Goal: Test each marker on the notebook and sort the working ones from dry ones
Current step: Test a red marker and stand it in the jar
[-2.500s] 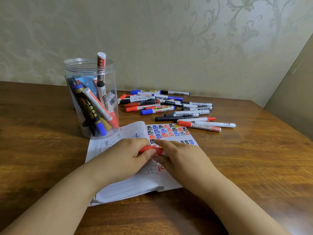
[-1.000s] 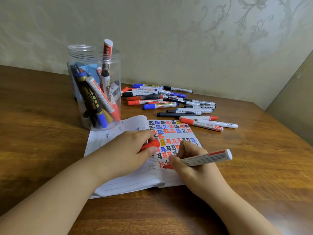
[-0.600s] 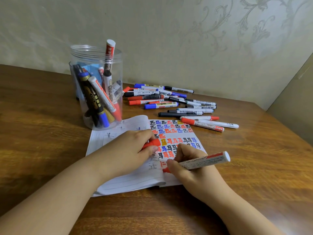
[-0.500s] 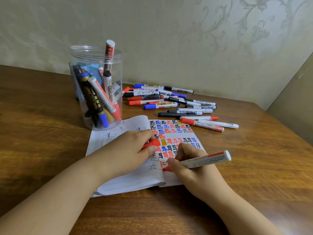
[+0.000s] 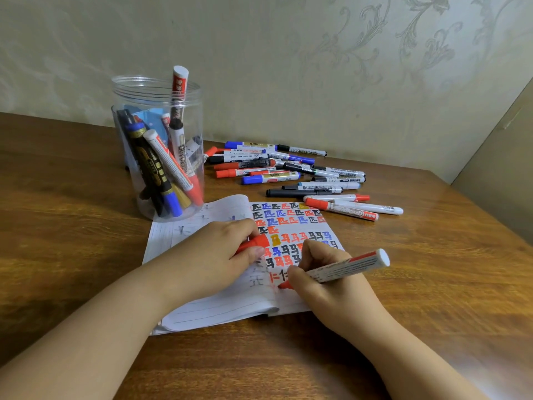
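Lined notebook (image 5: 219, 308) open at frame center on glossy wood-grain table (image 5: 72, 249), page crowded with red, blue, black test marks. Right hand (image 5: 331, 281) curled around white-barrelled red marker (image 5: 346, 267), pinched low near the tip; red tip touching paper, barrel slanting up to the right. Left hand (image 5: 213, 255) pressed on page, fingers gripping red cap (image 5: 256, 242). Clear ribbed plastic jar (image 5: 157, 145) of upright markers, upper left. Loose marker pile (image 5: 288, 171) upper center.

left hand (image 5: 213, 255) fingers curled, right hand (image 5: 320, 272) fingers pinching
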Motion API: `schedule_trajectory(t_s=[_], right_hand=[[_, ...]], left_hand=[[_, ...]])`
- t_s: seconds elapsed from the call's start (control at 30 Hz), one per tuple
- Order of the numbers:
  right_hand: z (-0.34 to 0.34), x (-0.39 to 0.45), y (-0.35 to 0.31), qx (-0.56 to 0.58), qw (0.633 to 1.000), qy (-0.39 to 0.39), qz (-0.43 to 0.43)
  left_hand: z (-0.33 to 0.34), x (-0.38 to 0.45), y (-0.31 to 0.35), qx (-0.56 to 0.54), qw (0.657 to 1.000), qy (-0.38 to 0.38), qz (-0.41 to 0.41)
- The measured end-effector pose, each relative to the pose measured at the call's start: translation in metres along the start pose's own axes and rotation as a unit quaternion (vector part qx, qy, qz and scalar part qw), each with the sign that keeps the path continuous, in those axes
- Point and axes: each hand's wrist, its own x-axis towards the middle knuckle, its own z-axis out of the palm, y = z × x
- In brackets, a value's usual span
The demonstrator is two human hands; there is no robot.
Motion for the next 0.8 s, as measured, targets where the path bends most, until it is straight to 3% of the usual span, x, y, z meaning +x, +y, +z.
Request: schedule_trajectory(t_s=[0.47, 0.63, 0.8], right_hand=[[-0.003, 0.0, 0.0, 0.022, 0.999, 0.018, 0.026], [-0.012, 0.003, -0.002, 0.229, 0.967, 0.111, 0.021], [-0.018, 0.003, -0.001, 0.353, 0.933, 0.07, 0.02]], left_hand=[[-0.002, -0.001, 0.001, -0.016, 1.0, -0.003, 0.0], [-0.006, -0.002, 0.006, -0.054, 0.998, 0.004, 0.025], [-0.005, -0.003, 0.012, -0.089, 0.995, 0.003, 0.046]])
